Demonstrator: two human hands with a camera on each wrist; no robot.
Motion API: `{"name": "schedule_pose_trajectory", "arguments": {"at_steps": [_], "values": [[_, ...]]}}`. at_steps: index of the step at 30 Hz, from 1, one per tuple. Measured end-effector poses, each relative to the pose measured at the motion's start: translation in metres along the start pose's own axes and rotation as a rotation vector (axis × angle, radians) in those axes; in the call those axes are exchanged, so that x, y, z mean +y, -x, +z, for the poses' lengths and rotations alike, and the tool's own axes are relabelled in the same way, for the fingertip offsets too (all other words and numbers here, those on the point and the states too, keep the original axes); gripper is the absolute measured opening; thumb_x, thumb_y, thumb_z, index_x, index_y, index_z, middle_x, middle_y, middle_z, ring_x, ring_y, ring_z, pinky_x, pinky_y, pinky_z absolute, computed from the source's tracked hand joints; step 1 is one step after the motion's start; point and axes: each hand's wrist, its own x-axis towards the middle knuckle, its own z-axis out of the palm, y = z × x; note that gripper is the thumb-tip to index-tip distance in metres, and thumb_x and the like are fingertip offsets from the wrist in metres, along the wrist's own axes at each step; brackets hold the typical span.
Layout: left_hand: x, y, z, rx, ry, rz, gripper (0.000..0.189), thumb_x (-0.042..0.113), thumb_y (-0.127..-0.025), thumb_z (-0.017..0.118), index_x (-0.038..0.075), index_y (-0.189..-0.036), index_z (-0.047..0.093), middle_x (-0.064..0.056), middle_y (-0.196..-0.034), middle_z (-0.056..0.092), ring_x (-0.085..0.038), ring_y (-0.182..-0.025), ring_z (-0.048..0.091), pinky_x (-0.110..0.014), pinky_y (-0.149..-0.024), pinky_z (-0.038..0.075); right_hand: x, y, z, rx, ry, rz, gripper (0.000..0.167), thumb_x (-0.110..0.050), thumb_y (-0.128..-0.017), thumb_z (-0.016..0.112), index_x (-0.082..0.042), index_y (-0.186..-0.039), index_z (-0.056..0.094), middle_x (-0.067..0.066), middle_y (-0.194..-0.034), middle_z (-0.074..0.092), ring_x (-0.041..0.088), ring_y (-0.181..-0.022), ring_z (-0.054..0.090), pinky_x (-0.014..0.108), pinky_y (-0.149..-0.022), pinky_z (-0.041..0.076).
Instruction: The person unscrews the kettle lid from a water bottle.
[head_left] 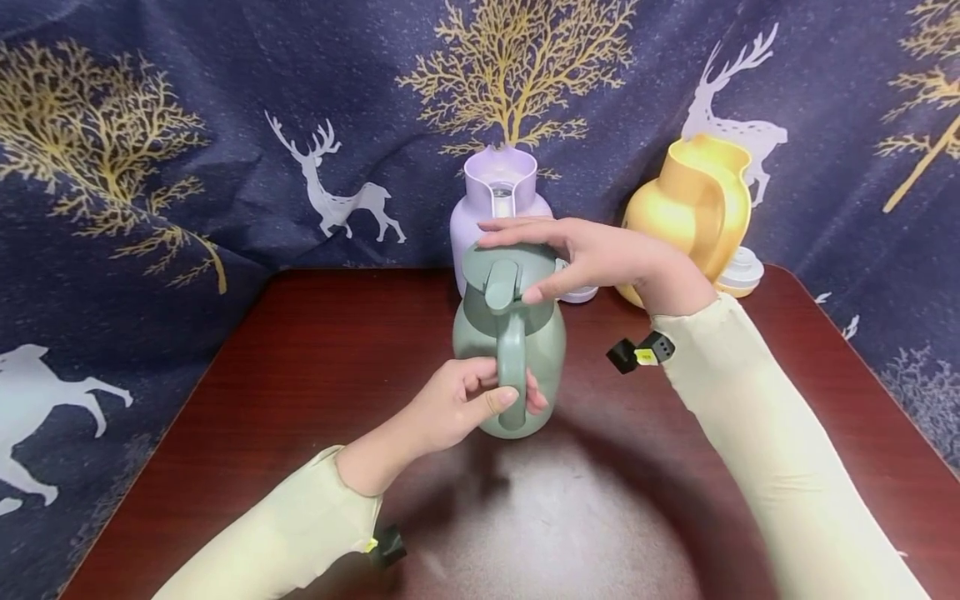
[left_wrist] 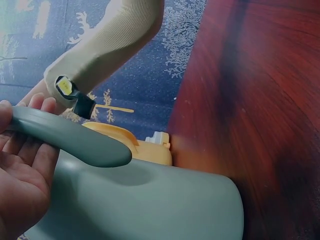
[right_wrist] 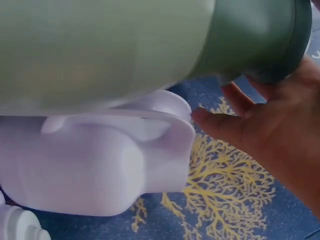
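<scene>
A green thermos jug (head_left: 551, 354) is upright near the middle of the table, its handle toward me. My left hand (head_left: 453, 408) grips this handle (left_wrist: 85, 142), fingers wrapped behind it and thumb across the front. On top, the jug's green lid (head_left: 480, 275) is in place, with a lever above the handle. Across it lies my right hand (head_left: 592, 254), fingers along the far side and thumb at the near edge, holding the lid between them. The right wrist view shows this hand (right_wrist: 280, 125) at the jug's dark green neck; its fingertips are partly hidden.
Behind the green jug stands a lilac jug (head_left: 467, 221), its top uncovered, with a pale lid (head_left: 581, 295) beside it. A yellow jug (head_left: 656, 212) is at the back right, a white-and-yellow lid (head_left: 742, 271) by its base. A patterned cloth (head_left: 337, 75) hangs behind the table.
</scene>
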Motion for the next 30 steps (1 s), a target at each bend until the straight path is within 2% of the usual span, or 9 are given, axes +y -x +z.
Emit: {"name": "schedule_pose_trajectory", "arguments": {"at_steps": [3,6,8,12,17,22,24,30], "values": [[-0.001,0.000,0.000,-0.003,0.005,0.011,0.030,0.009,-0.103,0.055,-0.019,-0.113,0.061,-0.038,-0.104,0.069,0.003,-0.100,0.070,-0.029,-0.097,0.058,-0.003,0.006,0.009,0.050,-0.019,0.008,0.079,-0.031,-0.090,0.079,-0.021,-0.158,0.041,0.000,-0.173,0.019,0.020,-0.161,0.014,0.045,-0.126,0.023],[-0.002,-0.001,0.000,-0.011,0.011,0.019,0.033,0.012,-0.104,0.056,-0.019,-0.113,0.061,-0.039,-0.104,0.069,0.003,-0.100,0.069,-0.029,-0.096,0.058,-0.010,0.014,0.026,0.202,0.032,0.030,0.087,-0.047,-0.087,0.079,-0.020,-0.159,0.038,0.002,-0.174,0.017,0.025,-0.161,0.011,0.054,-0.128,0.018],[-0.003,-0.001,0.000,-0.008,0.001,0.027,0.034,0.014,-0.104,0.057,-0.018,-0.113,0.062,-0.038,-0.104,0.070,0.001,-0.100,0.071,-0.029,-0.095,0.059,-0.017,0.018,0.040,0.321,0.090,0.047,0.091,-0.049,-0.085,0.081,-0.018,-0.159,0.038,0.007,-0.173,0.019,0.031,-0.160,0.013,0.057,-0.128,0.016],[-0.004,0.000,-0.002,0.005,-0.053,0.044,0.029,0.013,-0.104,0.057,-0.015,-0.111,0.064,-0.034,-0.103,0.072,-0.010,-0.099,0.074,-0.030,-0.093,0.060,-0.032,0.019,0.069,0.539,0.162,0.137,0.089,-0.039,-0.082,0.085,-0.017,-0.156,0.043,0.009,-0.170,0.027,0.032,-0.157,0.019,0.057,-0.127,0.020],[-0.006,-0.001,-0.002,0.001,-0.064,0.056,0.027,0.010,-0.104,0.056,-0.015,-0.110,0.063,-0.034,-0.102,0.071,-0.016,-0.098,0.075,-0.032,-0.093,0.060,-0.040,0.015,0.090,0.720,0.143,0.223,0.083,-0.037,-0.080,0.086,-0.012,-0.151,0.050,0.010,-0.164,0.041,0.033,-0.151,0.030,0.052,-0.125,0.025],[-0.005,-0.001,-0.002,-0.004,-0.054,0.046,0.028,0.010,-0.103,0.056,-0.016,-0.111,0.063,-0.034,-0.102,0.071,-0.017,-0.099,0.076,-0.032,-0.094,0.060,-0.036,0.012,0.093,0.765,0.112,0.186,0.076,-0.034,-0.081,0.084,-0.010,-0.147,0.055,0.011,-0.158,0.048,0.032,-0.147,0.036,0.051,-0.121,0.029],[-0.003,-0.001,-0.002,-0.004,-0.049,0.041,0.028,0.010,-0.103,0.056,-0.016,-0.112,0.062,-0.034,-0.103,0.071,-0.016,-0.099,0.076,-0.032,-0.094,0.060,-0.032,0.013,0.092,0.754,0.108,0.149,0.074,-0.032,-0.081,0.083,-0.011,-0.147,0.055,0.009,-0.158,0.048,0.031,-0.147,0.037,0.051,-0.121,0.029],[-0.003,-0.001,-0.002,-0.013,0.008,0.033,0.038,0.018,-0.104,0.057,-0.019,-0.113,0.060,-0.039,-0.104,0.069,0.001,-0.100,0.071,-0.029,-0.095,0.058,-0.015,0.016,0.082,0.678,0.043,0.021,0.069,-0.022,-0.082,0.080,-0.011,-0.146,0.056,0.006,-0.158,0.048,0.023,-0.149,0.037,0.048,-0.124,0.029]]}}
